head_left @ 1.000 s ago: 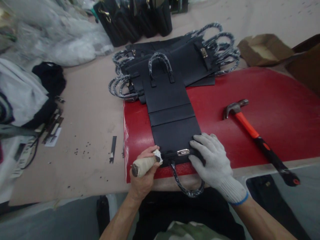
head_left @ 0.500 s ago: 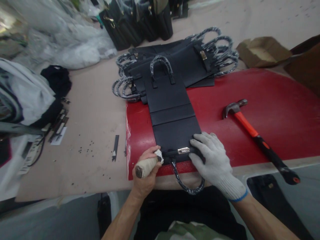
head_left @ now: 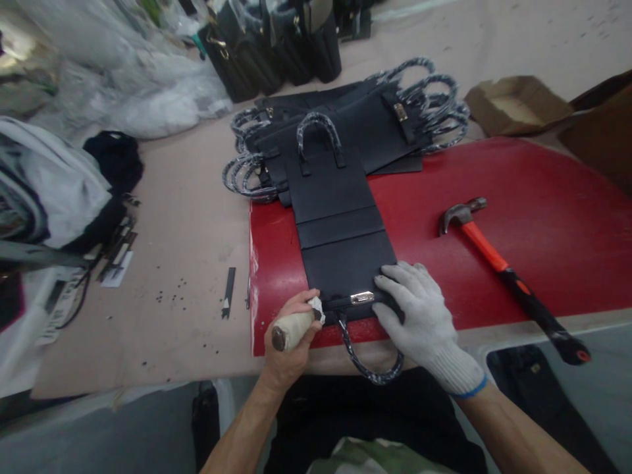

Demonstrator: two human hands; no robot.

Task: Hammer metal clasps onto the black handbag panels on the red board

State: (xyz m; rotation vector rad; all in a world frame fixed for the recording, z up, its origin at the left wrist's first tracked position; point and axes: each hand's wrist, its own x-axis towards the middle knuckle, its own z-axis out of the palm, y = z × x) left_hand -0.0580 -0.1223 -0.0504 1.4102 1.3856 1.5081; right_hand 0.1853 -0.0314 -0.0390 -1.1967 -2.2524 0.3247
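Observation:
A flat black leather bag panel (head_left: 340, 230) lies lengthwise on a red work board (head_left: 518, 217), a wrapped handle at each end. My left hand (head_left: 289, 342) is bare and closed round a pale wooden-handled tool (head_left: 292, 327), its cloth-wrapped tip touching the panel's near edge beside a metal clasp (head_left: 362, 297). My right hand (head_left: 419, 316), in a white knit glove, lies flat with fingers spread on the panel's near right corner. The near handle loop (head_left: 368, 368) hangs over the board's front edge.
A hammer with an orange and black handle (head_left: 508, 276) lies on the board to the right. Several more black panels with wrapped handles (head_left: 395, 112) are stacked behind. Finished black bags (head_left: 276, 46), plastic bags (head_left: 148, 92), a cardboard box (head_left: 516, 102) and small black strips (head_left: 228, 289) surround.
Almost nothing moved: both hands stay at the panel's near edge. The camera view shifted slightly, and the tool's tip crept a little along the edge toward the clasp.

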